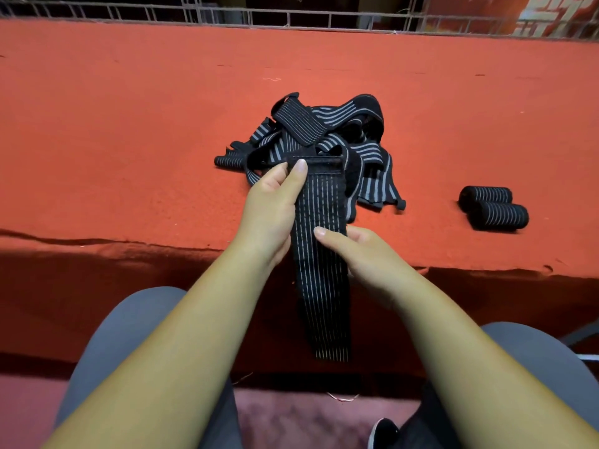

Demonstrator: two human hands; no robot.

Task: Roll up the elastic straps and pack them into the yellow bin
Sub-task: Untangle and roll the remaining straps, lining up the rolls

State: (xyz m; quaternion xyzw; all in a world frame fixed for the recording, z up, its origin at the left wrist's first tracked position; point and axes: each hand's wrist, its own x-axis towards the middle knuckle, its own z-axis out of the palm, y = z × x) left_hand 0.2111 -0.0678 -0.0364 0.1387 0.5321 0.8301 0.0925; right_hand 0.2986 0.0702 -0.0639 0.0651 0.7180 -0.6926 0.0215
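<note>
Holding one elastic strap point(321, 286) upright over the near edge of the table point(129, 124).
Head view: my left grip point(275, 202) pinches its top end, thumb on the front; my right grip point(359, 254) curls round its middle, and the lower end hangs below the table edge. Behind lies the loose strap pile point(324, 131), with two rolled straps point(492, 207) well to its right.

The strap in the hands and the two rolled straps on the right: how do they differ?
The held strap is unrolled, flat and long; the rolled straps are short, tight cylinders. The held strap hangs below the table edge, gripped by the left hand and the right hand; the rolled straps lie untouched on the table. Both are black elastic with pale stripes.
</note>
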